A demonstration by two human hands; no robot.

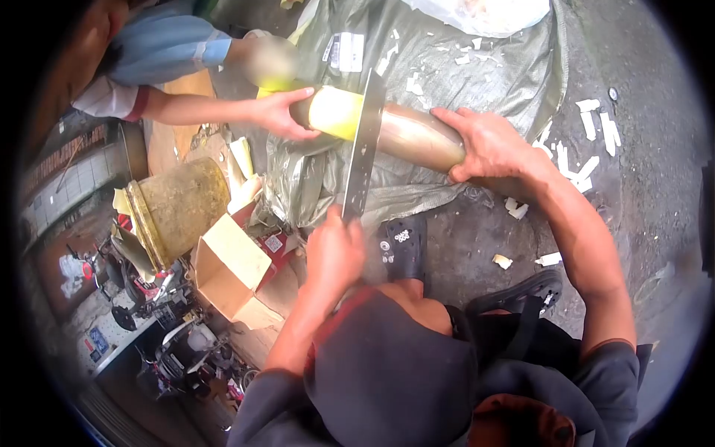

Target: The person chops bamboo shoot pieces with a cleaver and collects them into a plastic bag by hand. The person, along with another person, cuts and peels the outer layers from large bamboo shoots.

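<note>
My left hand (335, 246) is closed around the lower end of a long, flat metal blade (363, 149); its handle is hidden in my fist. The blade points away from me and crosses a thick cylinder (421, 135), glossy brown-grey on the right and bright yellow on the left. My right hand (491, 145) grips the cylinder's right end, thumb and fingers around it. At its left end, another person's hand (283, 114) holds it. Whether the blade has cut into the surface I cannot tell.
A grey-green plastic sheet (462, 82) covers the ground, with white scraps (588, 123) strewn about. To the left lie a stained yellowish bucket (186, 201) and an open cardboard box (234, 261). My black clogs (402, 246) are below the cylinder. Motorbikes (179, 350) stand lower left.
</note>
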